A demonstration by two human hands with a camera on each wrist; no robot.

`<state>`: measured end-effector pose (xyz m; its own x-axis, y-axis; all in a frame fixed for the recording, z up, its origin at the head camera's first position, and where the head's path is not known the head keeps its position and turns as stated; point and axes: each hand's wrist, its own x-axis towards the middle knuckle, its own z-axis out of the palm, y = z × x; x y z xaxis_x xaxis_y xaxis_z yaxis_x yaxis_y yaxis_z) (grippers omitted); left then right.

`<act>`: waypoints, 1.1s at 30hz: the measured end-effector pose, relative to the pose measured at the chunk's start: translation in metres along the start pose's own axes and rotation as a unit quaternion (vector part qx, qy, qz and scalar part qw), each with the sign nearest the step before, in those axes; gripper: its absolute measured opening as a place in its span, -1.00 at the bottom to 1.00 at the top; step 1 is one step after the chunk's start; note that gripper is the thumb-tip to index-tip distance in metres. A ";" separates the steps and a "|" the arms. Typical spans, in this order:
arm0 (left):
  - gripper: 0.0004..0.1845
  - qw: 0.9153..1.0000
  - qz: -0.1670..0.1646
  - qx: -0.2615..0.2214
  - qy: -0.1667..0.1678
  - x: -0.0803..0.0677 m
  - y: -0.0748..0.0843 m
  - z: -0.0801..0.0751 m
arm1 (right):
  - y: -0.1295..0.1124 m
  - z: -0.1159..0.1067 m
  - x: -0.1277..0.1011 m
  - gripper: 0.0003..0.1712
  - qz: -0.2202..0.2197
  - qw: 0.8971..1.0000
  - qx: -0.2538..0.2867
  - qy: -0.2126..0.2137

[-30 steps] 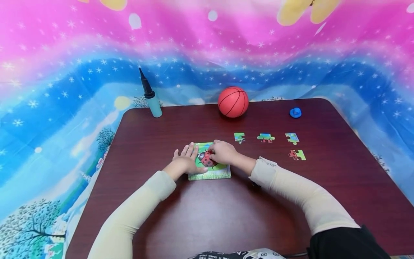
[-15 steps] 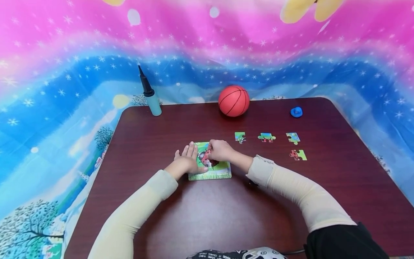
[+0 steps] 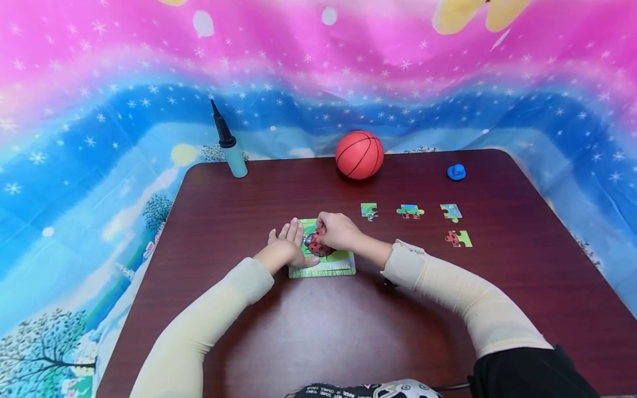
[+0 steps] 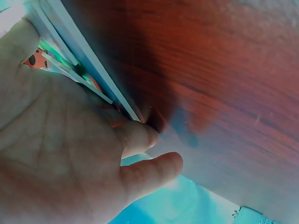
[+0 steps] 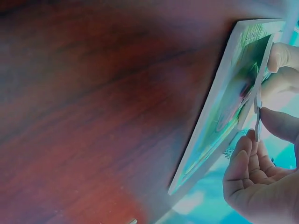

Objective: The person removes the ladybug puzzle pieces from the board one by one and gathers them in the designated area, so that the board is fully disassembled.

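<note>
A square ladybug jigsaw puzzle (image 3: pixel 330 270) lies on the dark red table, its green grass border toward me. My left hand (image 3: pixel 285 250) rests along its left side with fingers stretched out and thumb over the lower part. From the right, my right hand (image 3: pixel 340 231) reaches over the top half. The right wrist view shows that hand's thumb and fingertips pinching a thin puzzle piece (image 5: pixel 258 122), held edge-on above the board. In the left wrist view a tilted piece (image 4: pixel 77 77) stands up from the tray beside my left palm (image 4: pixel 60 140).
Loose puzzle pieces lie right of the board: a green one (image 3: pixel 369 210), a green-blue one (image 3: pixel 410 210), another green-blue one (image 3: pixel 450 212) and a red-green one (image 3: pixel 458 238). Along the back stand a hand pump (image 3: pixel 234 157), a red ball (image 3: pixel 359 155) and a small blue object (image 3: pixel 456 172).
My right hand has shifted slightly left over the board. A ladybug piece at its fingertips tilted up, showing a pale edge, and now looks flatter. The left hand stays in place.
</note>
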<state>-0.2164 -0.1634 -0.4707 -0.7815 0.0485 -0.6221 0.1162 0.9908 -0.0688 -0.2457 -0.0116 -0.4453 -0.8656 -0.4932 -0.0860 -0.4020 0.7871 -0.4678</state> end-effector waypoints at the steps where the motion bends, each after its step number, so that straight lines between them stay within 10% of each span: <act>1: 0.22 1.000 0.000 0.000 0.000 0.000 0.000 0.000 | 0.000 -0.001 -0.001 -0.76 -0.002 1.000 0.000 0.002; 22: 0.21 0.994 0.061 -0.086 0.006 0.001 -0.013 0.008 | 0.003 0.005 -0.008 -0.79 -0.050 0.998 0.021 0.023; 33: 0.26 0.998 0.040 -0.044 -0.003 0.001 -0.006 0.003 | 0.004 0.008 -0.013 -0.76 -0.069 0.995 0.055 0.043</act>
<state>-0.2167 -0.1697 -0.4732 -0.7682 0.1273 -0.6275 0.1229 0.9911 0.0505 -0.2341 -0.0051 -0.4535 -0.8289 -0.5563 0.0591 -0.4878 0.6670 -0.5632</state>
